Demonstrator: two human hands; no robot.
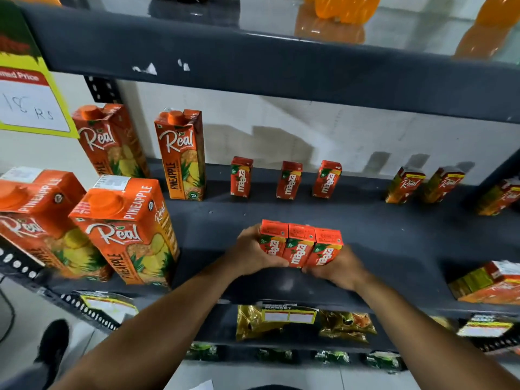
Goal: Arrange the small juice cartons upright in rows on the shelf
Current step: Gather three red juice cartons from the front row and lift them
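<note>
Three small red Maaza cartons (299, 244) stand pressed side by side near the front middle of the dark shelf (380, 229). My left hand (249, 253) grips the left end of this trio and my right hand (334, 267) grips the right end. At the back of the shelf three more Maaza cartons (289, 180) stand upright in a spaced row. Small Real cartons (423, 184) stand upright at the back right.
Tall Real pineapple cartons (126, 232) fill the shelf's left side, front and back. More small cartons (489, 282) lie at the front right edge. A price card (31, 105) hangs at upper left. Snack packets (304, 322) sit on the shelf below.
</note>
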